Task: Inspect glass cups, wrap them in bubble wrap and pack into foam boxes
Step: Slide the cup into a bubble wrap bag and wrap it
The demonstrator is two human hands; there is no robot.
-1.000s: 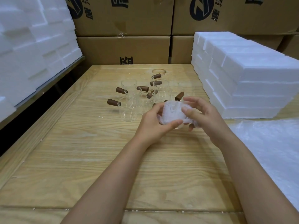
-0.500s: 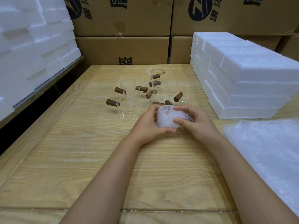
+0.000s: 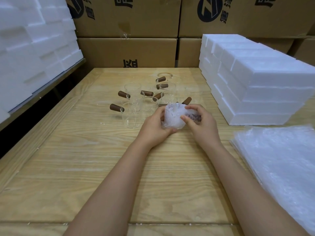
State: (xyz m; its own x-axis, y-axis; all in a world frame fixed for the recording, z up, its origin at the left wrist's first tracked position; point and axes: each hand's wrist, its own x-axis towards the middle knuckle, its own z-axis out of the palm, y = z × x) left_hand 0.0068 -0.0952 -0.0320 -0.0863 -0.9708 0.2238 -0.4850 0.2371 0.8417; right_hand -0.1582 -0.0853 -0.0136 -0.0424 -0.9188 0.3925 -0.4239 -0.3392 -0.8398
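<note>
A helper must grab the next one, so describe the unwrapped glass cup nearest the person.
On the light wooden table, left of the stacked white foam boxes, stands a cluster of clear glass cups with brown cylindrical handles. The cup sits at the cluster's near-left corner, just beside the left hand. Its handle points left, and it stands frontmost of all unwrapped cups.

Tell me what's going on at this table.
A person is wrapping glass cups. The left hand and right hand both grip a wrapped cup over the table, and its brown handle shows through the wrap. Several bare cups stand behind it. A stack of bubble wrap lies to the right, with foam boxes piled beyond.
</note>
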